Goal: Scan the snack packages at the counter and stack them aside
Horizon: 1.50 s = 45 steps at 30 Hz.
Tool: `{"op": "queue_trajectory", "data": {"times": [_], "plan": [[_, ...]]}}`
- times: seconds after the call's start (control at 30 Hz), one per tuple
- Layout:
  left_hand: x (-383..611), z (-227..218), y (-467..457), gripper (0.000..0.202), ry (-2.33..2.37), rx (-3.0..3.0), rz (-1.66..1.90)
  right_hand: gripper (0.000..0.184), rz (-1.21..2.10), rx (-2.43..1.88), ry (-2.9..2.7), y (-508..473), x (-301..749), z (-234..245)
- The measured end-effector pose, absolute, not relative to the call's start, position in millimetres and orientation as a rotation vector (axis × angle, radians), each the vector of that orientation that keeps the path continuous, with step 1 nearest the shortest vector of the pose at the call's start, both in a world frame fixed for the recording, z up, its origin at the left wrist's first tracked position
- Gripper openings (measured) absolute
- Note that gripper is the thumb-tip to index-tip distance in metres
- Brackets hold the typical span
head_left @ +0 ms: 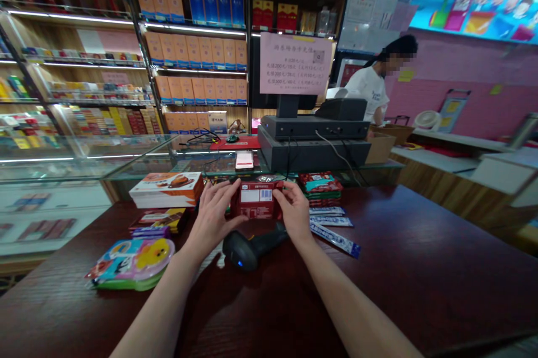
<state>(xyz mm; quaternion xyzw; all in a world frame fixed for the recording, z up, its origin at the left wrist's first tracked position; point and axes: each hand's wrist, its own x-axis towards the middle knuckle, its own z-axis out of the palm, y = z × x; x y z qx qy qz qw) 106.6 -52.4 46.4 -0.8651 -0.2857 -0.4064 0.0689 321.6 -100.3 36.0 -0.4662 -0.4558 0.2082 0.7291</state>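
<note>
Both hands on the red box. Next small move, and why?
Probably tilt the barcode toward the handheld barcode scanner. The red box sits between the left hand and right hand, its barcode facing up, while the scanner lies just below on the counter, with a blue light showing.

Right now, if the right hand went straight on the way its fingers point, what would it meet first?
The red rectangular box with a white barcode label, which the fingertips of the right hand are touching at its edge. Past it, probably the glass display counter, though depth is hard to judge.
</note>
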Motion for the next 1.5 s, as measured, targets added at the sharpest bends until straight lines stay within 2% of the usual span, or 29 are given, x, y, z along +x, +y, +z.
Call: {"op": "queue_trajectory", "data": {"times": [0.13, 0.5, 0.87, 1.27, 1.5], "plan": [[104.2, 46.7, -54.0, 0.101, -0.877, -2.599, -1.18, 0.029, 0.514, -1.025, -0.994, -101.8, 319.2, 37.5], [106.4, 49.4, -57.7, 0.109, -0.907, -2.496, -1.048, 0.024, 0.544, -1.012, -1.03, -102.2, 316.1, 39.2], [108.0, 44.4, -59.7, 0.094, -1.032, -2.359, -1.066, 0.023, 0.542, -1.011, -1.09, -102.2, 313.8, 38.6], [108.0, 41.9, -60.0, 0.09, -1.095, -2.32, -1.189, 0.046, 0.599, -0.934, -1.191, -99.9, 311.9, 31.2], [103.8, 37.9, -56.0, 0.098, -1.087, -2.34, -1.146, 0.058, 0.642, -0.908, -1.252, -100.6, 311.9, 28.8]]}}
